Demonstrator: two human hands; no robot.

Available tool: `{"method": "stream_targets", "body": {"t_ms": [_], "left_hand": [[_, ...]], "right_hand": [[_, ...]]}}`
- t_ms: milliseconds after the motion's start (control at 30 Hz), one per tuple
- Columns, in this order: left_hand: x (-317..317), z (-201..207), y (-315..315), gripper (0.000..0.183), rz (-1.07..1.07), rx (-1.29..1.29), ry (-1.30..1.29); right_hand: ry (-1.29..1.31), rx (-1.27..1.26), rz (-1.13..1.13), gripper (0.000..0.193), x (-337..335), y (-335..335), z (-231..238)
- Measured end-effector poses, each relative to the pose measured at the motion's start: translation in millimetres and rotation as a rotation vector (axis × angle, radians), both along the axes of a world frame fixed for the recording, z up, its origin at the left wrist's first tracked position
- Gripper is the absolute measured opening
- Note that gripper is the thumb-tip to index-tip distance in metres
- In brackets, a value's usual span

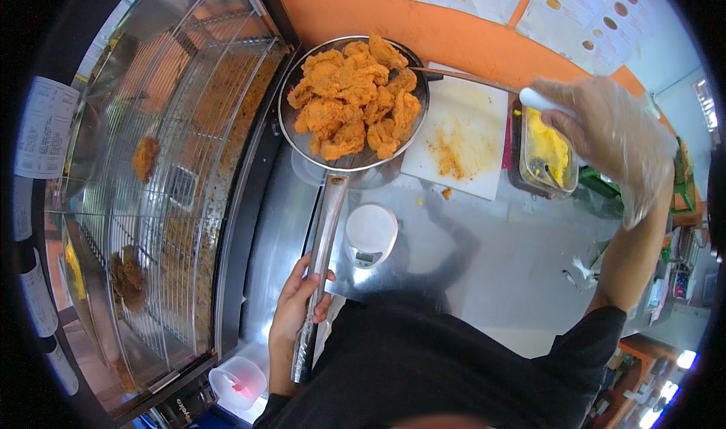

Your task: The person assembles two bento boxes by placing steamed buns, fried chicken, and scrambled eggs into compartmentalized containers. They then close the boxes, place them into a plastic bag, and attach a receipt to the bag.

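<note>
Leftward stands a glass-fronted cabinet [253, 149] with wire racks [200, 164], and just right of it the bare left grip [296, 302] is curled round a long metal handle [333, 210]. That handle's long axis runs outward from the body, leaning slightly right, to a round strainer [363, 157] heaped with fried pieces [348, 100]; whether the strainer rests on anything I cannot tell. So the heap lies ahead and a little right of the left grip, the nearer one. A scale [371, 236] sits on the steel desk [522, 255], nearer the body than the strainer. Next, over a white cutting board [484, 126], a thin tool [469, 77] lies nearly crosswise to the handle, its tip at the strainer's right edge, contact unclear. The gloved right grip [605, 130] closes on its white end, above a tub [519, 157] of yellow food; from there, the heap lies left.
</note>
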State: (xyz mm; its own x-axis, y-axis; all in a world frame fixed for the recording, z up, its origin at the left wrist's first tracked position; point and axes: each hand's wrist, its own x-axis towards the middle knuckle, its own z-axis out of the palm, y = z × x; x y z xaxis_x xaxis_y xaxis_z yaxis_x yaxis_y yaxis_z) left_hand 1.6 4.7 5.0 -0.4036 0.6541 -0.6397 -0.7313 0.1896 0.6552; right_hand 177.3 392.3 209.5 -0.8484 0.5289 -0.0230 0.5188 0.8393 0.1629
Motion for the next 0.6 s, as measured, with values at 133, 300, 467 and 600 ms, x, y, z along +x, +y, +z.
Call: {"method": "stream_targets", "body": {"t_ms": [133,300,467,600], "left_hand": [[0.4,-5.9,-2.1,0.050,-0.005,0.051,0.002],[-0.9,-14.5,-6.0,0.053,-0.038,0.048,0.018],[-2.7,-19.3,-10.7,0.056,-0.069,0.011,0.011],[-3.5,-19.2,-10.8,0.057,-0.062,0.007,0.000]], "right_hand": [[-0.017,-0.062,0.074,0.036,-38.3,47.7,10.7],[-0.114,-0.061,0.077,0.037,-90.7,63.1,23.3],[-0.247,-0.005,-0.016,0.038,-120.2,61.2,17.1],[-0.221,0.157,0.051,0.032,-133.1,32.4,2.8]]}}
